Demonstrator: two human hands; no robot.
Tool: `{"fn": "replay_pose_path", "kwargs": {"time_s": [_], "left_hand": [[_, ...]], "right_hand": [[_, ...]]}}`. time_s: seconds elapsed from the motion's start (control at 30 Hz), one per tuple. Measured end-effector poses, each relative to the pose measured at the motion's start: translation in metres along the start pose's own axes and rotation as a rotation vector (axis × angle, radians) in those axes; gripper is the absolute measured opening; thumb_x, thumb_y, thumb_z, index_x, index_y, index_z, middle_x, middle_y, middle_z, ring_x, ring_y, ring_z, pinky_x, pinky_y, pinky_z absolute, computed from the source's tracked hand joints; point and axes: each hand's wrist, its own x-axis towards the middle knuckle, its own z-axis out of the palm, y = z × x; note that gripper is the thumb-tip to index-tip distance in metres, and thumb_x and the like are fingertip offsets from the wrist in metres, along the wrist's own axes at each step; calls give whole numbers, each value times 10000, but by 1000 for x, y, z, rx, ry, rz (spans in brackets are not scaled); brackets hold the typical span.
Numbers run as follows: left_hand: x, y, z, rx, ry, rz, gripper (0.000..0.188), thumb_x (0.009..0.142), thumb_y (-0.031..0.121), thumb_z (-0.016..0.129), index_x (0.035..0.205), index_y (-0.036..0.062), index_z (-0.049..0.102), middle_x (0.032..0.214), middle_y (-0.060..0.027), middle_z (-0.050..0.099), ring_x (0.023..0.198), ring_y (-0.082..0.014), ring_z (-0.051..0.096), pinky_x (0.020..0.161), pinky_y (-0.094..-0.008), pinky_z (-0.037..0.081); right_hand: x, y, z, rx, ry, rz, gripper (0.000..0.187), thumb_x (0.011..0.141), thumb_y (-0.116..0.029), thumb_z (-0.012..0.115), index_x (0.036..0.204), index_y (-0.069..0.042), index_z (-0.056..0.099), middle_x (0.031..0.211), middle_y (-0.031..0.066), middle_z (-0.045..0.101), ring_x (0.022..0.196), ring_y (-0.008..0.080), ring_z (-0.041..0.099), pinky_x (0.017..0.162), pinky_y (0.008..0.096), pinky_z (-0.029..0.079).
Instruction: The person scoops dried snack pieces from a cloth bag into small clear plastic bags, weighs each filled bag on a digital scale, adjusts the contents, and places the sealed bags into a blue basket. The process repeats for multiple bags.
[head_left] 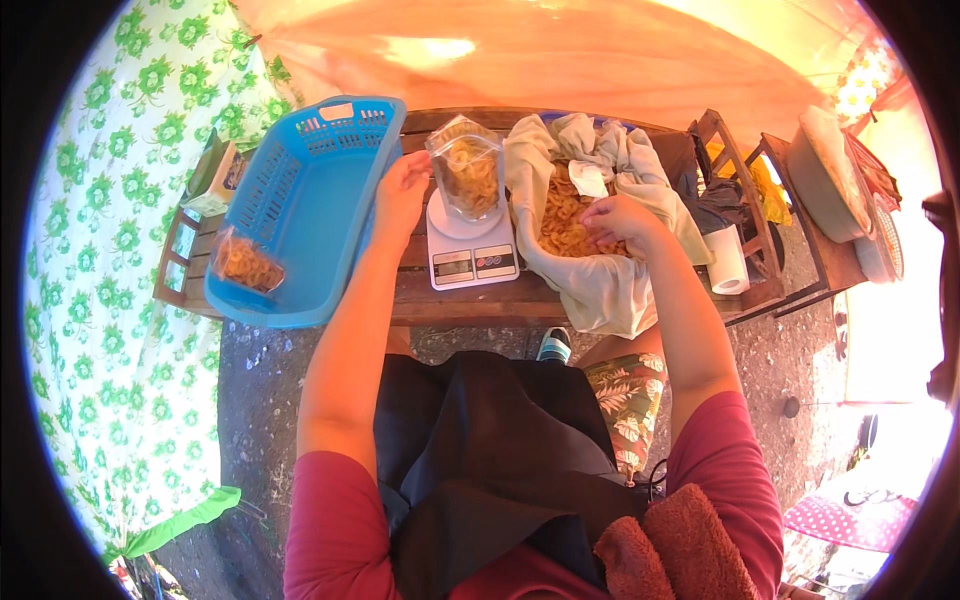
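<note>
A clear pouch of yellow-orange chips (470,172) stands upright on a white kitchen scale (470,262). My left hand (404,185) is just left of the pouch, by the edge of a blue plastic basket (285,195); its fingers are loosely apart and hold nothing. To the right, loose chips (565,222) lie in a container lined with pale cloth (605,290). My right hand (618,218) is down among these chips, fingertips drawn together on some of them. A white piece of paper or plastic (588,178) lies on the chips. Another filled clear pouch (248,264) lies in the basket's near left corner.
Everything stands on a slatted wooden table (420,300). A white paper roll (727,262) and a wooden rack (735,170) are at the right, with a large round pan (828,185) beyond. A small box (212,180) sits behind the basket. A brown towel (690,550) lies by my right arm.
</note>
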Motion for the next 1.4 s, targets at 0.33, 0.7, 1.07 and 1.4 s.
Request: {"fn": "replay_pose_path", "kwargs": {"time_s": [0.33,0.7,1.07,1.4], "left_hand": [[-1,-4,-2,24,27,-10,347,907,-25,480,1247,-33,545,1219,-151,610,1133,-218,581,1000,-331,436],[-7,-6,-9,-44,90,12,328,912,-16,500,1236,-32,551,1242,-155,602,1133,-215,578,995,-323,438],[-9,-5,-11,-37,115,29,305,921,-8,523,1223,-40,558,1225,-150,607,1124,-211,580,988,-323,441],[-9,2,9,31,78,-11,334,918,17,556,1251,-14,554,1227,-120,600,1141,-209,562,977,-326,446]], "right_hand": [[5,-10,15,-292,148,72,243,874,-260,647,962,-35,671,903,94,693,784,189,689,668,332,546],[47,5,16,-533,183,38,241,742,-234,752,870,-32,719,785,135,705,708,245,688,636,387,551],[20,-26,20,-574,137,8,184,777,-203,730,843,-39,680,709,77,677,577,154,633,521,308,506],[-9,-182,36,-288,190,-590,139,816,-162,703,860,-46,639,708,28,604,630,102,560,568,254,451]]}}
